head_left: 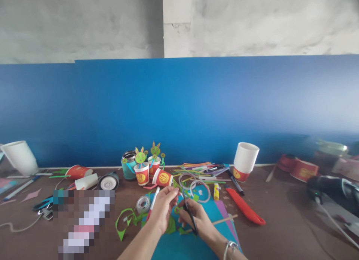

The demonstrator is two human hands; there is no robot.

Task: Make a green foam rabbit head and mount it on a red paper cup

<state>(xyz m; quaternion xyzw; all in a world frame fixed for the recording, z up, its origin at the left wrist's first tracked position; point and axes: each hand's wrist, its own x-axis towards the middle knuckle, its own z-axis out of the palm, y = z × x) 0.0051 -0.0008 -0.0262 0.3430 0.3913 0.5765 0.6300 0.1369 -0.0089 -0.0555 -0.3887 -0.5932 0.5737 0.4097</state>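
My right hand (198, 217) is closed around dark-handled scissors (193, 219), whose blades point up and away from me. Close beside it on the left, my left hand (166, 206) has its fingers pinched together; what they hold is too small to make out. A small green paper piece (176, 210) shows between the two hands, and I cannot tell which one touches it. Beneath both hands lies blue paper (171, 247) with green paper scraps (171, 226) on it. A white marker with a red end (153, 202) lies against the left hand.
Green offcuts (121, 224) and a tape roll (143, 204) lie to the left. Behind stand paper cups with green animal figures (141, 174). A yellow glue stick (216, 192), a red pouch-like object (245, 207) and stacked white cups (246, 157) are on the right.
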